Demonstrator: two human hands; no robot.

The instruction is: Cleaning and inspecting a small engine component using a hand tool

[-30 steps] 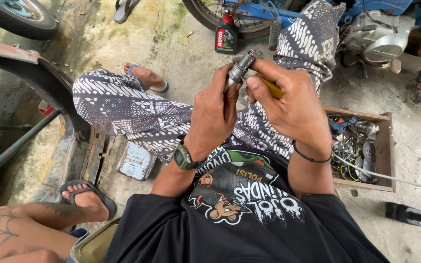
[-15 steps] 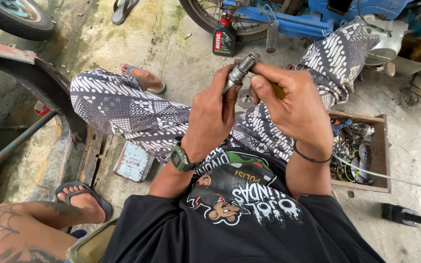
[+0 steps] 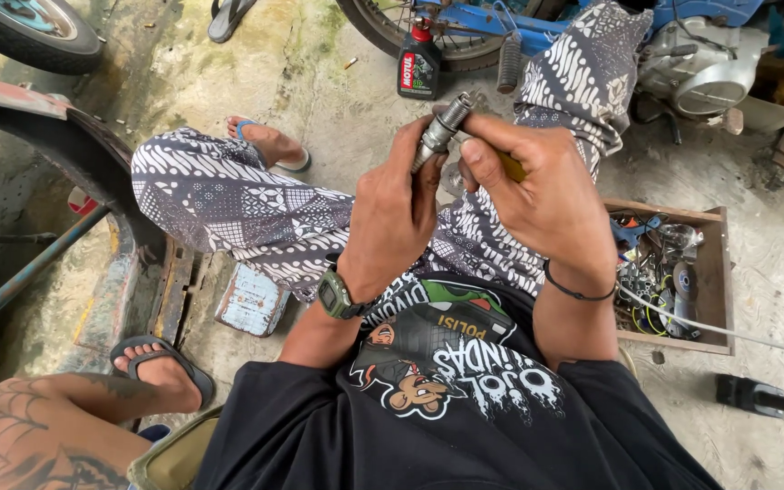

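Note:
My left hand [image 3: 394,216] is closed around a small grey metal part [image 3: 437,132], cylindrical with a threaded end, held up in front of my chest. My right hand [image 3: 537,186] grips a tool with a yellow handle [image 3: 513,169] and presses against the upper end of the part. A watch sits on my left wrist and a thin black band on my right. My legs in patterned grey-and-white trousers [image 3: 229,213] stretch out below the hands, with a foot in a sandal [image 3: 269,143].
A wooden box of tools and wires [image 3: 673,277] lies right of my knee. A black oil bottle [image 3: 418,65], a blue motorbike [image 3: 592,36] and a wheel stand ahead. Another person's tattooed leg [image 3: 38,436] and sandalled foot are at lower left beside a rusty frame [image 3: 138,272].
Both hands have stayed together on the metal part, drifting slightly right in the view. My right knee has swung up and to the right.

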